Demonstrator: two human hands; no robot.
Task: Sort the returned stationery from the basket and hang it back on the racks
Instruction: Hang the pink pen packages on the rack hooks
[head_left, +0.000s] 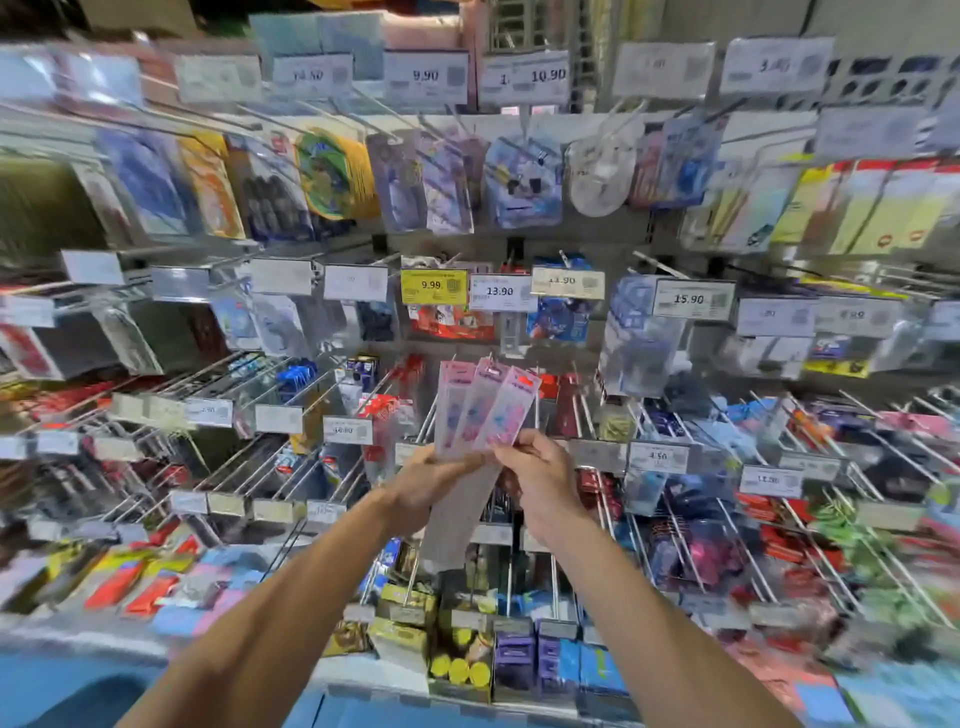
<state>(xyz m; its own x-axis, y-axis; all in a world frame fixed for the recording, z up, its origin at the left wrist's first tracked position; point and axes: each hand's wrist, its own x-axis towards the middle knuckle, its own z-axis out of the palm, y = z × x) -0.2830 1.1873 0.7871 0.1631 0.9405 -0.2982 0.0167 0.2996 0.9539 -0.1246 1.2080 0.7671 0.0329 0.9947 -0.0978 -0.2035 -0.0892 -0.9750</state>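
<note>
Task judged part-done at best: L hand (431, 480) and R hand (540, 473) both pinched three fanned pink packs (483, 410) at mid-length, held up before the racks (670, 525), not yet on a peg; basket not in view, remaining qty unknown; carton (460, 670) on bottom shelf held yellow round items.

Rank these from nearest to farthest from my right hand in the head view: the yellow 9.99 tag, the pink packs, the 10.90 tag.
1. Pink packs: pinched by the right hand, fanned upward just above it.
2. Yellow 9.99 tag: middle row, up and to the left.
3. 10.90 tag: top row, highest of the three.
</note>
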